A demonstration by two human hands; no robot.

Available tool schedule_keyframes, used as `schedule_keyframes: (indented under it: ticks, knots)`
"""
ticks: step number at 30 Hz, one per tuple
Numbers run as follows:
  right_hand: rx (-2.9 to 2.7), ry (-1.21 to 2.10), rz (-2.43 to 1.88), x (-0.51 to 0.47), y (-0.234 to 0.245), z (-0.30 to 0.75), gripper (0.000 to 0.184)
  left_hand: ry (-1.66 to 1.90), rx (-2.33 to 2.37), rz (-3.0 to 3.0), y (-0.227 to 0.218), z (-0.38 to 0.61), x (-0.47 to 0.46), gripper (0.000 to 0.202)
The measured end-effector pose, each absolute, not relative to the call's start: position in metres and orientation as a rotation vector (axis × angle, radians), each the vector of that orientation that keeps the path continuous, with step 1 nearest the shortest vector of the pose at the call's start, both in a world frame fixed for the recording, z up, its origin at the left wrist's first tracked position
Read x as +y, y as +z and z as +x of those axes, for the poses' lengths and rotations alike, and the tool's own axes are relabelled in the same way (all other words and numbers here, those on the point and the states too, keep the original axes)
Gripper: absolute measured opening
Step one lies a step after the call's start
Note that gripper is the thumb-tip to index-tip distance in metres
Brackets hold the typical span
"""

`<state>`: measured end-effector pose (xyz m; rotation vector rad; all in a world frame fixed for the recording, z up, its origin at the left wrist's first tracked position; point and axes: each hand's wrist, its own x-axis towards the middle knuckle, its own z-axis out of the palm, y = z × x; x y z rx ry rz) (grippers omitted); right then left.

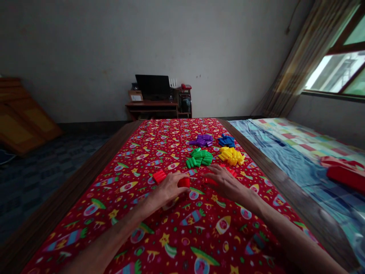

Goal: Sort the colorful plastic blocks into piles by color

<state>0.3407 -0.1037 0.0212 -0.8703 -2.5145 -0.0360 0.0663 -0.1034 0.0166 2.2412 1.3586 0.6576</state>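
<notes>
Both my hands rest on a red patterned tablecloth [171, 236]. My left hand [168, 188] curls over red plastic pieces [159, 176], its fingers closed around one red piece at its right side. My right hand [225, 180] lies flat with fingers stretched out over more red pieces [232, 172]. Just beyond the hands lie sorted piles: green pieces [199, 158], yellow pieces [231, 155], purple pieces [202, 140] and blue pieces [226, 141].
The table has a dark wooden edge [265, 160]. To the right is a bed with a checked sheet [299, 148] and a red object [345, 175]. A desk with a monitor [154, 95] stands at the far wall; a window [339, 72] is at the right.
</notes>
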Motion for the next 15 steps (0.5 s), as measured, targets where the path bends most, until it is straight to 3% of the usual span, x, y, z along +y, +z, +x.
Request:
schedule_keyframes:
  ticks: [5, 9, 15]
  knots:
    - [-2.465, 0.276, -0.694, -0.124, 0.038, 0.31, 0.034, 0.865, 1.122, 1.794, 0.026, 0.094, -0.116, 0.045]
    - [-2.467, 0.404, -0.767, -0.128, 0.049, 0.307, 0.023, 0.89, 1.054, 1.69, 0.028, 0.096, -0.122, 0.056]
    - [-2.353, 0.432, -0.894, -0.122, 0.053, 0.321, 0.028, 0.887, 1.119, 1.724, 0.032, 0.094, -0.121, 0.023]
